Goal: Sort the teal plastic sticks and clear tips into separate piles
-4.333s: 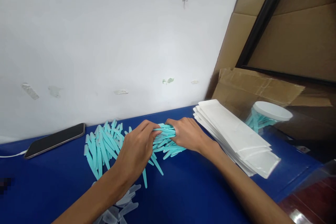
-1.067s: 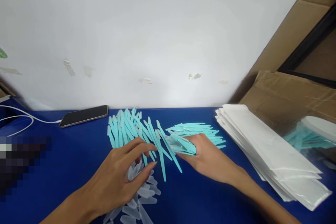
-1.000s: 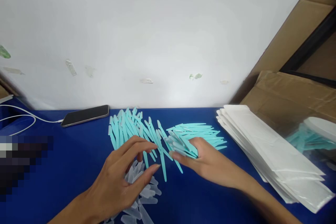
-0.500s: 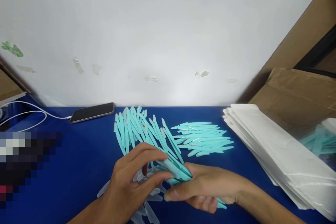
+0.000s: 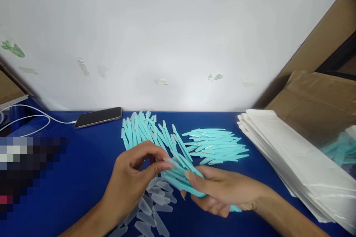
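My right hand (image 5: 219, 192) grips a bundle of turquoise plastic sticks (image 5: 178, 179) low over the blue table (image 5: 83, 177). My left hand (image 5: 130, 181) pinches a clear plastic cap (image 5: 171, 162) at the near end of that bundle. Below my hands lies a scatter of clear caps (image 5: 152, 207). Behind them a loose fan of turquoise sticks (image 5: 139, 133) spreads on the table, and to its right lies a neater pile of turquoise sticks (image 5: 215, 146).
A stack of white flat bags (image 5: 292, 163) lies at the right. Cardboard (image 5: 314, 96) stands behind it. A dark phone (image 5: 98, 117) with a white cable (image 5: 30, 113) lies at the back left by the white wall. A clear bag of turquoise sticks (image 5: 343, 148) shows at the right edge.
My right hand took a bundle of sticks from the table and drew it toward me. My left hand rose off the clear caps and now pinches one at the bundle's end.
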`<act>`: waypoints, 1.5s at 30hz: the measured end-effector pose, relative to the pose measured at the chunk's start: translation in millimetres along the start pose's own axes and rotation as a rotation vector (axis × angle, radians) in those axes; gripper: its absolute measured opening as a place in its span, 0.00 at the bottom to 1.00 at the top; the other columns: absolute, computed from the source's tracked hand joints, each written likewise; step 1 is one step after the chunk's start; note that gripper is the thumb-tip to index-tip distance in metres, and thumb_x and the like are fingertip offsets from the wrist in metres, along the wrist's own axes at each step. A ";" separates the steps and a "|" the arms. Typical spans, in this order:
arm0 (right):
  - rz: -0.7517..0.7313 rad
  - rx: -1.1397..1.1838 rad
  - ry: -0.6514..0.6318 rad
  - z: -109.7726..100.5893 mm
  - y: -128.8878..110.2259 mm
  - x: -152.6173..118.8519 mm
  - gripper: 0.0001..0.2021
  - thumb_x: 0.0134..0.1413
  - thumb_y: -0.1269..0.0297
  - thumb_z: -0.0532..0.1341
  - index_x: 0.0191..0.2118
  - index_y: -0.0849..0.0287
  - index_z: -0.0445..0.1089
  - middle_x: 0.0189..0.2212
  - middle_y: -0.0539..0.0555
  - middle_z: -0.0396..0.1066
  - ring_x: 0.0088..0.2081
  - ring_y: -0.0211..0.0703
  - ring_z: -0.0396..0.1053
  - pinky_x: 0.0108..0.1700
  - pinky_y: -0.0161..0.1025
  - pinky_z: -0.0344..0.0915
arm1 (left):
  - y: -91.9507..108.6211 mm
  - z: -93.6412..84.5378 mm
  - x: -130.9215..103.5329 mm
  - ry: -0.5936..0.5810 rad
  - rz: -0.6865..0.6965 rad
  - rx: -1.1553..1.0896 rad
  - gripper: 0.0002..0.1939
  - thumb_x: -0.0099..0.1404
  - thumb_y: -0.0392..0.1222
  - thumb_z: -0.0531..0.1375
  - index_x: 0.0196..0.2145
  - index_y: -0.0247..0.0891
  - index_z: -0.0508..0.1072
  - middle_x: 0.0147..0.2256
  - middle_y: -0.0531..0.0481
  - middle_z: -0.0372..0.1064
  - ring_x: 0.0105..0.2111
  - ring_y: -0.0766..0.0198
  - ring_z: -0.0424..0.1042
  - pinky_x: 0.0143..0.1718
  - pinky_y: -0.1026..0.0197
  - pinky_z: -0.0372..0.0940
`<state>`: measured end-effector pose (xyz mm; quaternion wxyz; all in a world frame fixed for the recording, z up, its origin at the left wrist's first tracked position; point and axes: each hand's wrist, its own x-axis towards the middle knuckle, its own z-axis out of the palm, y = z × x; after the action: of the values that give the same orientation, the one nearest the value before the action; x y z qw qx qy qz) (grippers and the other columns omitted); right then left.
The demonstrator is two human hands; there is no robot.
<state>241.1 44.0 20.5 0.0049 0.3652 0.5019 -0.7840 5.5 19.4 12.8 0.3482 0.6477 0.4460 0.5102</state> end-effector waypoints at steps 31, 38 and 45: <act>-0.272 -0.424 0.466 -5.6 -5.2 -0.1 0.22 0.61 0.39 0.56 0.32 0.54 0.65 0.26 0.45 0.61 0.27 0.37 0.59 0.30 0.33 0.55 | -9.7 -22.1 15.4 -0.017 -0.116 0.065 0.06 0.65 0.47 0.66 0.37 0.44 0.79 0.31 0.54 0.76 0.29 0.68 0.74 0.28 0.69 0.68; -0.215 -0.442 0.515 -3.2 -7.5 -0.7 0.25 0.58 0.34 0.54 0.34 0.53 0.67 0.27 0.47 0.61 0.29 0.39 0.61 0.31 0.34 0.58 | -7.6 -22.1 15.9 0.017 -0.078 0.046 0.04 0.64 0.44 0.66 0.35 0.44 0.81 0.29 0.54 0.77 0.26 0.69 0.73 0.26 0.70 0.68; -0.191 -0.457 0.536 -4.4 -5.1 -2.1 0.25 0.58 0.34 0.53 0.37 0.52 0.68 0.29 0.47 0.65 0.31 0.41 0.65 0.33 0.36 0.61 | -8.2 -21.4 17.8 0.035 -0.068 -0.010 0.03 0.64 0.41 0.66 0.35 0.41 0.81 0.25 0.54 0.76 0.21 0.70 0.71 0.21 0.70 0.66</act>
<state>243.2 49.3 24.8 -0.1187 0.4987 0.6795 -0.5249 -15.8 38.9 16.7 0.3606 0.6213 0.4715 0.5115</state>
